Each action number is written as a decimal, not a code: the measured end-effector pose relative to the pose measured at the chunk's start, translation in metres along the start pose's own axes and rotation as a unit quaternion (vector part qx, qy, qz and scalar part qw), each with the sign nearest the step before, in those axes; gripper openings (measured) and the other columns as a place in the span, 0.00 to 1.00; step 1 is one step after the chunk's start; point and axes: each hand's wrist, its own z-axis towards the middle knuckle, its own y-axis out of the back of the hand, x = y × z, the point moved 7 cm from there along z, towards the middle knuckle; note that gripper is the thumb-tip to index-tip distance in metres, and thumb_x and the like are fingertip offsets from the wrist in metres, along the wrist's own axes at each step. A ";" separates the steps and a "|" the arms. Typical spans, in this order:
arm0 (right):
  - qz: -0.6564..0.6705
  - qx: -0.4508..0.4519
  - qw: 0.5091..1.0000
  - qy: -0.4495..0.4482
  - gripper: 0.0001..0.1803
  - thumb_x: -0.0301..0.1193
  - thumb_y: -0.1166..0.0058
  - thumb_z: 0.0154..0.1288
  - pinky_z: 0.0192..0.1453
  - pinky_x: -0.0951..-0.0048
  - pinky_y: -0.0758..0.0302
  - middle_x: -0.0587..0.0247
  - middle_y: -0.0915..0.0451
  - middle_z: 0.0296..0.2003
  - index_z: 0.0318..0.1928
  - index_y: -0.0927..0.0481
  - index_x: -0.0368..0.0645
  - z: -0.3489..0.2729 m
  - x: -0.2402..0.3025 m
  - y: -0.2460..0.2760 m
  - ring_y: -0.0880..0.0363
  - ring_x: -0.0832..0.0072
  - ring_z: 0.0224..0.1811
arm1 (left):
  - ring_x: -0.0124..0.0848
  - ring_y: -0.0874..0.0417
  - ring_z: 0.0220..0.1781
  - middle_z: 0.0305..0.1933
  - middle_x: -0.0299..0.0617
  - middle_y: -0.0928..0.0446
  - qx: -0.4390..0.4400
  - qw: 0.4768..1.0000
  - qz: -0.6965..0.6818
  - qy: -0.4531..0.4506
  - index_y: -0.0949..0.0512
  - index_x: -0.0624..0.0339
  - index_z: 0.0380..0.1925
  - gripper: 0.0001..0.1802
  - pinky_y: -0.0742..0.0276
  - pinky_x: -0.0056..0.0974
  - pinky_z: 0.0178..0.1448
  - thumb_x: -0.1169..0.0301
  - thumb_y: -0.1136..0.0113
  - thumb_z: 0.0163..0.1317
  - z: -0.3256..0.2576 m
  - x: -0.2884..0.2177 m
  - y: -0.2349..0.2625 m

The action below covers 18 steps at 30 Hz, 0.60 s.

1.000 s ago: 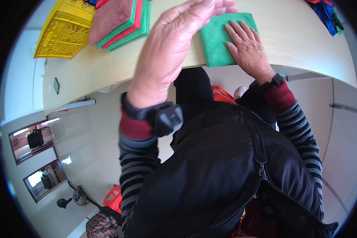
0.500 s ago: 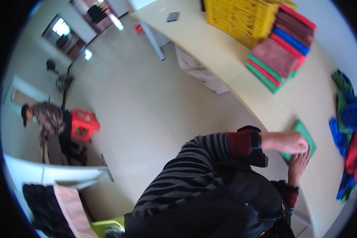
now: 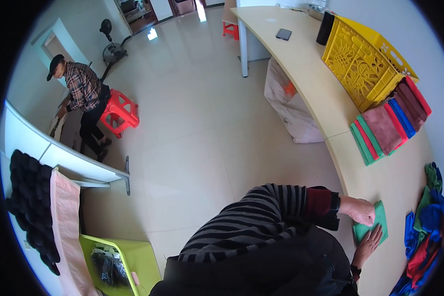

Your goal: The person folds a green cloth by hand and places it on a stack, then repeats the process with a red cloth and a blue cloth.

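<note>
A folded green cloth (image 3: pixel 381 213) lies flat on the pale table. My left hand (image 3: pixel 361 210) is curled into a fist and presses on the cloth's upper left part; no object shows in it. Flat on the lower part of the same cloth lies my right hand (image 3: pixel 369 244), fingers stretched out. Farther along the table is a stack of folded cloths (image 3: pixel 380 128) in green, red, brown and blue. To the right of my hands, loose crumpled cloths (image 3: pixel 431 222) in blue, green and red form a heap against the wall.
A yellow plastic crate (image 3: pixel 362 64) stands behind the stack, a phone (image 3: pixel 283 34) beyond it. White sacks (image 3: pixel 293 108) sit under the table. At left, another person (image 3: pixel 84 91) sits on a red stool (image 3: pixel 119 112). A lime-green bin (image 3: pixel 145 259) stands at lower left.
The view has swung, so the whole room sits differently in the picture. My left fist has parted from my right fingers, which stay flat on the green cloth.
</note>
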 end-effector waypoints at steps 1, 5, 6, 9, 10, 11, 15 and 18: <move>-0.001 0.003 1.000 0.004 0.30 0.44 0.70 0.81 0.80 0.55 0.53 0.58 0.45 0.77 0.77 0.44 0.46 -0.001 0.001 0.000 0.51 0.58 0.80 | 0.46 0.16 0.38 0.37 0.55 0.16 -0.008 1.000 -0.002 0.006 0.17 0.67 0.38 0.19 0.24 0.47 0.46 0.59 0.43 0.65 -0.003 0.004 0.002; 0.001 -0.020 1.000 0.008 0.30 0.44 0.70 0.81 0.80 0.55 0.52 0.58 0.45 0.77 0.77 0.44 0.47 0.006 0.011 0.003 0.51 0.58 0.80 | 0.40 0.16 0.34 0.32 0.50 0.15 0.006 1.000 -0.016 -0.020 0.16 0.67 0.35 0.21 0.24 0.43 0.45 0.57 0.45 0.68 -0.016 -0.010 0.011; 0.002 -0.018 1.000 0.002 0.30 0.44 0.70 0.81 0.80 0.55 0.52 0.58 0.45 0.77 0.77 0.44 0.47 0.005 0.009 0.002 0.51 0.59 0.80 | 0.37 0.16 0.32 0.29 0.48 0.15 0.016 0.999 -0.021 -0.036 0.15 0.67 0.34 0.22 0.24 0.42 0.44 0.57 0.46 0.70 -0.021 -0.022 0.018; 0.001 -0.006 1.000 -0.001 0.30 0.44 0.70 0.81 0.80 0.55 0.52 0.58 0.45 0.77 0.77 0.44 0.47 0.001 0.002 0.000 0.51 0.59 0.80 | 0.32 0.18 0.28 0.24 0.45 0.17 0.059 0.988 -0.137 -0.031 0.15 0.67 0.28 0.24 0.24 0.38 0.41 0.57 0.47 0.71 -0.047 -0.074 0.056; -0.001 -0.010 1.000 0.001 0.30 0.43 0.70 0.81 0.80 0.55 0.52 0.58 0.45 0.77 0.77 0.44 0.46 0.001 0.003 0.001 0.51 0.59 0.80 | 0.29 0.18 0.26 0.21 0.44 0.18 0.078 0.976 -0.200 -0.029 0.15 0.67 0.25 0.25 0.25 0.37 0.39 0.57 0.47 0.71 -0.059 -0.092 0.071; -0.003 -0.012 1.000 0.002 0.30 0.43 0.70 0.81 0.80 0.56 0.51 0.58 0.45 0.77 0.77 0.43 0.46 0.000 0.003 0.000 0.51 0.59 0.80 | 0.26 0.20 0.24 0.19 0.42 0.20 0.077 0.968 -0.230 -0.059 0.16 0.67 0.22 0.27 0.26 0.35 0.35 0.56 0.47 0.72 -0.069 -0.109 0.087; -0.004 -0.021 1.000 0.006 0.29 0.43 0.68 0.81 0.80 0.55 0.50 0.56 0.44 0.76 0.77 0.43 0.47 -0.003 0.004 0.004 0.50 0.56 0.79 | 0.27 0.23 0.21 0.18 0.42 0.21 0.112 0.945 -0.276 -0.132 0.17 0.66 0.20 0.29 0.30 0.33 0.28 0.51 0.41 0.70 -0.121 -0.168 0.138; 0.000 -0.030 0.999 0.011 0.29 0.42 0.68 0.81 0.79 0.55 0.50 0.55 0.43 0.76 0.76 0.43 0.47 -0.005 0.004 0.006 0.49 0.55 0.79 | 0.30 0.23 0.21 0.20 0.42 0.21 0.194 0.905 -0.302 -0.229 0.17 0.66 0.20 0.29 0.30 0.34 0.27 0.48 0.36 0.66 -0.145 -0.201 0.140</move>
